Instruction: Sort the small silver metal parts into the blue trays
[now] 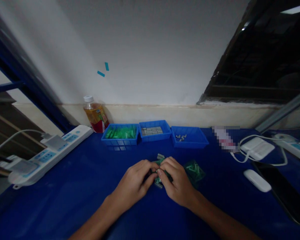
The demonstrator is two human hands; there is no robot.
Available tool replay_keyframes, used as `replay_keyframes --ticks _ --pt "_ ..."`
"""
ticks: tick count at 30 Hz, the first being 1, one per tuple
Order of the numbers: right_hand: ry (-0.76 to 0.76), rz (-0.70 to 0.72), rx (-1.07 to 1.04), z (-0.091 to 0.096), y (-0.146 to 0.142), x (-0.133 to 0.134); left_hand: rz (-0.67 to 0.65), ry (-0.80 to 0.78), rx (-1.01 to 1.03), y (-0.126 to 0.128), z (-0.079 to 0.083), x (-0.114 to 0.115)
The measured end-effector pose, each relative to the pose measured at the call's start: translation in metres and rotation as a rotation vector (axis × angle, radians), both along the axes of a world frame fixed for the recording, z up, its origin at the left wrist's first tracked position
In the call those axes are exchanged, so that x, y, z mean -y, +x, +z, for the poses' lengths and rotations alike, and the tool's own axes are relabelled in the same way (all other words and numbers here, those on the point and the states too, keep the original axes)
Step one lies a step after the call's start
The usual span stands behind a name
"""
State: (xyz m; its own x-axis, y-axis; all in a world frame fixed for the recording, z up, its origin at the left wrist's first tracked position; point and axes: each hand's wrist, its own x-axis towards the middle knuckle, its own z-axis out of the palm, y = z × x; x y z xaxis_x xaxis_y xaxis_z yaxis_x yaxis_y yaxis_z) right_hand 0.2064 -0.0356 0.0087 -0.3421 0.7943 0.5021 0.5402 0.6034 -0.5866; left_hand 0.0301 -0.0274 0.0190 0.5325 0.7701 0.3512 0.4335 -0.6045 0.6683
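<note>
My left hand (141,176) and my right hand (175,181) meet over the middle of the blue table, fingertips pinched together. Whatever small piece sits between the fingertips is mostly hidden; a tiny shiny spot shows there. Around and behind the fingers lie green pieces (158,180) and silvery metal pieces (160,156), partly covered by the hands. To the right of my right hand rests a clear bag of green strips (194,169).
Along the wall stand three blue trays: one with green packets (122,132), one with metal bars (152,130), one with small metal parts (181,137). A drink bottle (96,115) and power strip (48,156) are left; a white case (257,180) and black phone (285,193) right.
</note>
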Motion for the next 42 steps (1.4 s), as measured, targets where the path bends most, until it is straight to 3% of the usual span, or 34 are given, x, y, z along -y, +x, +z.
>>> replay_keyframes --ticks 4,10,15,17,19,23,28,32,39,42 --pt "0.048 -0.022 -0.014 0.0 0.002 -0.001 0.046 0.013 0.017 0.001 0.002 0.0" --pt "0.227 0.01 0.097 -0.001 0.006 -0.001 0.083 -0.137 0.052 0.003 0.006 0.0" --pt "0.302 -0.045 0.179 0.003 0.011 -0.008 0.051 -0.207 -0.07 0.0 0.008 -0.003" --pt "0.331 -0.159 0.183 0.002 0.024 -0.023 0.006 -0.228 -0.187 -0.003 0.01 -0.003" --pt "0.341 -0.358 0.176 0.0 0.043 -0.044 -0.061 -0.221 -0.3 -0.005 0.011 -0.002" --pt "0.24 -0.726 0.273 -0.008 0.083 -0.078 -0.186 -0.139 -0.431 -0.001 0.009 0.004" --pt "0.183 -0.828 0.317 -0.013 0.096 -0.082 -0.188 -0.11 -0.502 0.003 0.003 0.006" --pt "0.259 -0.714 0.256 -0.011 0.083 -0.066 -0.126 -0.126 -0.449 -0.001 0.0 0.002" --pt "0.274 0.05 0.19 0.002 0.023 -0.013 0.003 -0.371 0.062 -0.004 0.001 -0.006" --pt "0.243 0.154 0.202 0.001 0.007 -0.004 0.045 -0.445 0.217 -0.005 -0.001 -0.007"
